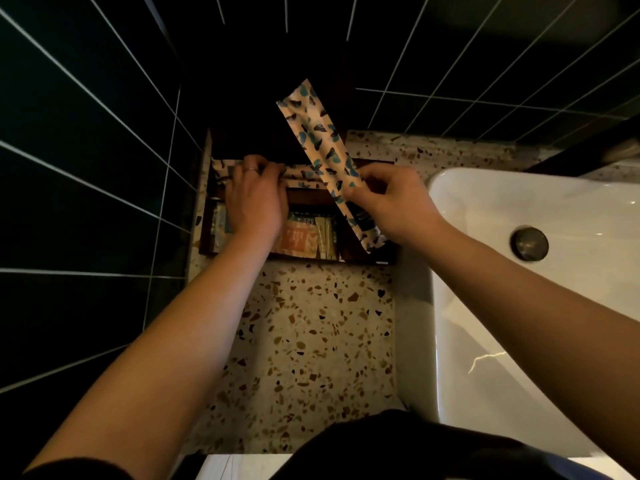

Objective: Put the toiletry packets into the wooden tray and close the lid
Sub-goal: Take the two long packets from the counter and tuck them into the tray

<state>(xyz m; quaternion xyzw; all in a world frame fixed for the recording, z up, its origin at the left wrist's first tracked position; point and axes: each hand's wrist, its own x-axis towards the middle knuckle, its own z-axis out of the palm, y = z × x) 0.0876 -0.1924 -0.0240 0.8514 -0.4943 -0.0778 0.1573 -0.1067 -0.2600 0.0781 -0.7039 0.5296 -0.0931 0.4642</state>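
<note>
Both forearms reach forward over the terrazzo counter (322,341) to the wooden tray (360,256) at the back, against the dark tiled wall (86,168).

Left hand (256,199): palm down over the tray's left half, wrist low, knuckles toward the camera. Fingers curled forward, tips pressing on the long packets (298,174) lying flat along the tray's rear compartment. A ring (251,169) shows on one finger. Looks like a press or light pinch on the top packet; whether the thumb is under it cannot be told, since the hand hides it.

Right hand (391,199): raised just above the tray's right end, wrist angled in from the sink (540,271) side. Thumb and fingers closed in a pinch on a long butterfly-print packet (322,140), gripping it on its lower part. Packet is tilted, upper end up toward the wall and leaning left, lower end hanging over the tray's right front corner. It crosses above the flat packets in the rear compartment; contact with them is unclear.

Front compartment holds small sachets (311,237), orange and pale, standing packed side by side, partly hidden by the left wrist.

Tray lid (277,133) seems to be raised behind the tray, dark, edges hard to make out.
</note>
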